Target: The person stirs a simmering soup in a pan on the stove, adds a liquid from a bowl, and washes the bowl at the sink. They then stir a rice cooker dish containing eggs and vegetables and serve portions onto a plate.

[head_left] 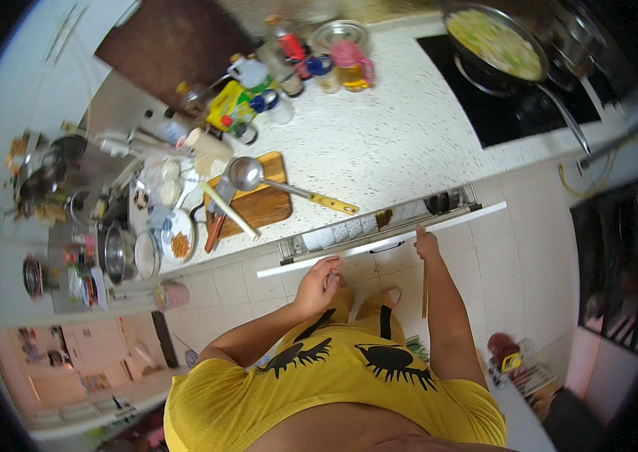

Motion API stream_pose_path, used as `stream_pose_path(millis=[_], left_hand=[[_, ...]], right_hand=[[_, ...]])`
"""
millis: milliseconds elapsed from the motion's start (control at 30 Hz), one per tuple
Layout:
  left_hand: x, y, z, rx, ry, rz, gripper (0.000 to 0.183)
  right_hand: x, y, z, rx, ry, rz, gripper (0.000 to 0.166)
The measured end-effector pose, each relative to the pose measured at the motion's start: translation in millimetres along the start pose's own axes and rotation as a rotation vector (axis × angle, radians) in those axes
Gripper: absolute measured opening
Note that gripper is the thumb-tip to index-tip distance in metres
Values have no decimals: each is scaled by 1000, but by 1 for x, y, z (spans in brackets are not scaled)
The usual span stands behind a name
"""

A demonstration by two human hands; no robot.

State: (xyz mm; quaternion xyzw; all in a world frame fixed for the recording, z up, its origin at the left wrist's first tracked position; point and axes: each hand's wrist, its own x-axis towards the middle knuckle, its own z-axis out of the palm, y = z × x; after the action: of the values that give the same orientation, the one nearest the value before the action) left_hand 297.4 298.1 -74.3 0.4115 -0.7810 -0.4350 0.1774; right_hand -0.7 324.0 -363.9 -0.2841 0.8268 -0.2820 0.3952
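A kitchen drawer [375,247] is pulled out from under the counter, with white dishes [347,227] and dark round items [442,201] partly visible inside. My right hand [426,245] is at the drawer front's edge, closed around a pair of wooden chopsticks [424,296] that point back towards me. Close to the left part of the drawer front, my left hand [318,285] is curled. Something small and greyish may lie in its fingers, but it is too blurred to tell.
A metal ladle [246,173] and a cleaver [223,198] rest on a wooden cutting board [274,209]. A plate of orange bits [180,244] stands to the left. Bottles and jars [279,107] line the back. A frying pan of food [494,45] sits on the black cooktop [522,118].
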Motion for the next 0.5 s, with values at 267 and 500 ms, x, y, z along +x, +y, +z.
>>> stream_pose_path(millis=[267,500], left_hand=[[-17,-41,-50,-223,323,-302,27],[95,-68,-59,-915,228,-722,28]], right_hand=[[-12,-115,-57,-259,-246,-255,53],[-29,-103,-92,-560,-227,-303,27]])
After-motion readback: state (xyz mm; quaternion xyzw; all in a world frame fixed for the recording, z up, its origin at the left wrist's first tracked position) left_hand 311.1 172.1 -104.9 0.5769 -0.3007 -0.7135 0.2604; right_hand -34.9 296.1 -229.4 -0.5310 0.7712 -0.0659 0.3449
